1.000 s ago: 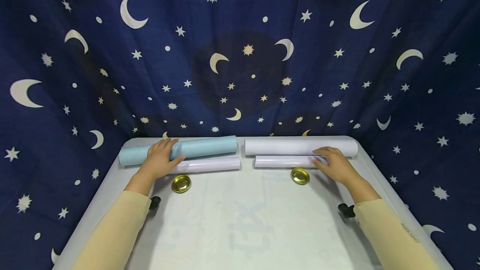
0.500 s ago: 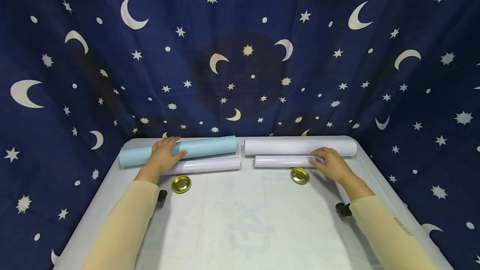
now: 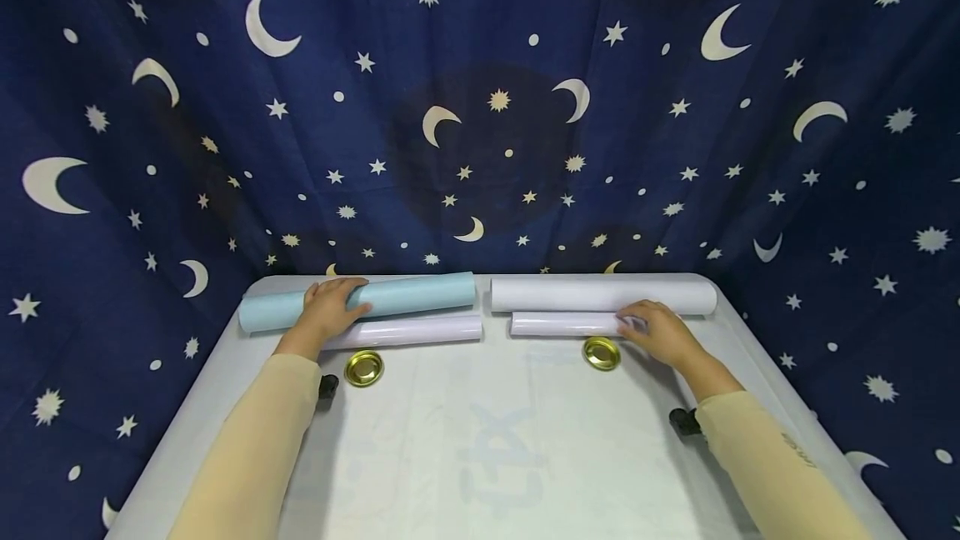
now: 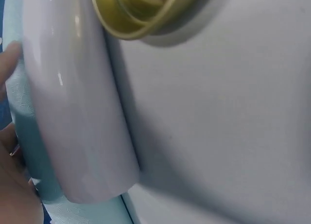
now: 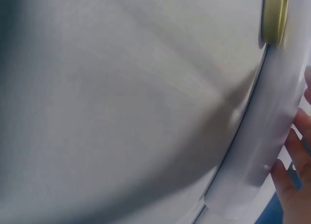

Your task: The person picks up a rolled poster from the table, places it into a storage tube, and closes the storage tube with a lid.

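Note:
My left hand (image 3: 324, 312) rests across a light blue roll (image 3: 416, 294), its thumb spread over the near side. In front of that roll lies a thinner glossy white roll (image 3: 431, 329); in the left wrist view the thumb (image 4: 8, 63) touches the blue roll behind it. On the right, my right hand (image 3: 658, 337) touches a thin glossy white roll (image 3: 562, 324), just in front of a thicker white roll (image 3: 555, 295). The right wrist view has several fingers (image 5: 296, 151) against the thin roll's far side. All the rolls stay lying on the table.
Two small gold dishes sit on the white table (image 3: 420, 457): a left dish (image 3: 364, 368) and a right dish (image 3: 602, 353), both close in front of the thin rolls. A dark blue curtain (image 3: 495, 40) with moons and stars rises behind the table and at its sides.
My left hand has slid a little to the right along the blue roll. My right hand has shifted slightly left along the thin white roll. The rolls and dishes hold their places.

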Action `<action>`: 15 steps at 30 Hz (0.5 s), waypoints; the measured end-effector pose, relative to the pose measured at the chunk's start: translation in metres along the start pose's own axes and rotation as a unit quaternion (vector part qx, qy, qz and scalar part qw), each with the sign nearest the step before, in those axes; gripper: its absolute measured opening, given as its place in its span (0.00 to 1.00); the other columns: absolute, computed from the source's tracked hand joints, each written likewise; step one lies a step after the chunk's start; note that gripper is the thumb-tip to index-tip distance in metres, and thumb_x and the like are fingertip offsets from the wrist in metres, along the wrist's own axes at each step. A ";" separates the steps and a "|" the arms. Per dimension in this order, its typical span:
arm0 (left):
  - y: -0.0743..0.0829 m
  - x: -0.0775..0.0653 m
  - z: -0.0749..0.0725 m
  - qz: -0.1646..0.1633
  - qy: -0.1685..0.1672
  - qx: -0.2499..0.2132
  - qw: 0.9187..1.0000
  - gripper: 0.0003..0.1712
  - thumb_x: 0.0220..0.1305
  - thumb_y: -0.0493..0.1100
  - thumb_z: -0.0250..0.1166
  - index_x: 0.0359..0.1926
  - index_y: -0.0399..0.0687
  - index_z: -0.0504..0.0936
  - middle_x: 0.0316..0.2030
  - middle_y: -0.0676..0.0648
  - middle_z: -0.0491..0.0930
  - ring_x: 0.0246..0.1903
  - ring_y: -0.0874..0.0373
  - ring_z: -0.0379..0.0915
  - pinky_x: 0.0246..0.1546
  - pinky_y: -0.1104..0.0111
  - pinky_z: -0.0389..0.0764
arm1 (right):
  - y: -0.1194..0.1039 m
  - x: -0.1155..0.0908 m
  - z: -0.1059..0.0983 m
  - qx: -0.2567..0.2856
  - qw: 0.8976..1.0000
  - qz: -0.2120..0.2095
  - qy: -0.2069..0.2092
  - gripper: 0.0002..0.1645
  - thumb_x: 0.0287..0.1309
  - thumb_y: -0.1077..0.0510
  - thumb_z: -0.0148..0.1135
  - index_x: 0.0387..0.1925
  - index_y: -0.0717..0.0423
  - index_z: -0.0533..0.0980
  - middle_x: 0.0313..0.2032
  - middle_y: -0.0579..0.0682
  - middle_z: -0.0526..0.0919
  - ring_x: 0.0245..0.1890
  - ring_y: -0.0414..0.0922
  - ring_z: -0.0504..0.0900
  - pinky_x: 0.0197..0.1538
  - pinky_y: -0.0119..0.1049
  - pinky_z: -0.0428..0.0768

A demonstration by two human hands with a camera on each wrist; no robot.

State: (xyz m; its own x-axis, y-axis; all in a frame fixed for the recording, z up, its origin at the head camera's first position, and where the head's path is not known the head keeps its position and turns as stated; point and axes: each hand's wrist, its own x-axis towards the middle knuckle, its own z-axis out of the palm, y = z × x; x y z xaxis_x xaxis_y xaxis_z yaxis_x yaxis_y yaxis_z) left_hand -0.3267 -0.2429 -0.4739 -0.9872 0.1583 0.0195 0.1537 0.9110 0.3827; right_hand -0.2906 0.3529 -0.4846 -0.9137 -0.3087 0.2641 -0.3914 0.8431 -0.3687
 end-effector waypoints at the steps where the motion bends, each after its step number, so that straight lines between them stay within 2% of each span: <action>1: 0.000 0.000 -0.001 0.001 -0.001 -0.004 1.000 0.35 0.72 0.58 0.60 0.73 0.53 0.65 0.72 0.37 0.62 0.72 0.36 0.50 0.71 0.39 0.35 | 0.001 0.000 0.000 0.001 1.000 0.002 -0.001 0.17 0.62 0.57 0.69 0.50 0.61 0.82 0.51 0.63 0.81 0.57 0.65 0.74 0.63 0.61 0.67; 8: 0.005 0.000 -0.008 0.001 -0.020 0.001 1.000 0.35 0.70 0.55 0.63 0.74 0.55 0.65 0.71 0.35 0.62 0.69 0.32 0.52 0.69 0.38 0.41 | 0.008 0.002 0.003 -0.001 1.000 -0.009 -0.003 0.19 0.57 0.61 0.73 0.50 0.59 0.83 0.48 0.59 0.82 0.53 0.61 0.75 0.59 0.59 0.69; 12: 0.005 0.002 -0.011 -0.002 -0.036 -0.003 0.999 0.35 0.69 0.55 0.65 0.73 0.57 0.65 0.69 0.36 0.66 0.67 0.33 0.54 0.67 0.37 0.42 | 0.012 0.003 0.004 -0.001 1.000 -0.018 -0.004 0.20 0.55 0.61 0.74 0.50 0.58 0.84 0.46 0.57 0.81 0.50 0.59 0.75 0.56 0.58 0.71; 15: 0.004 0.004 -0.012 -0.004 -0.048 -0.007 0.999 0.36 0.68 0.54 0.65 0.73 0.57 0.64 0.69 0.37 0.68 0.68 0.33 0.55 0.66 0.37 0.41 | 0.012 0.004 0.004 -0.002 1.000 -0.020 -0.007 0.20 0.54 0.61 0.75 0.51 0.57 0.83 0.47 0.57 0.81 0.50 0.59 0.75 0.56 0.58 0.70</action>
State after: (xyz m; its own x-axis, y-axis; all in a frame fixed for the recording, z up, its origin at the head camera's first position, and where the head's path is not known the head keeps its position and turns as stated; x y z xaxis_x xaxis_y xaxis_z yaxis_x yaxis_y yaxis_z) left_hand -0.3302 -0.2429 -0.4614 -0.9796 0.1876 -0.0714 0.1447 0.9066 0.3963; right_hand -0.2994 0.3605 -0.4918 -0.8990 -0.3480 0.2660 -0.4270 0.8315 -0.3554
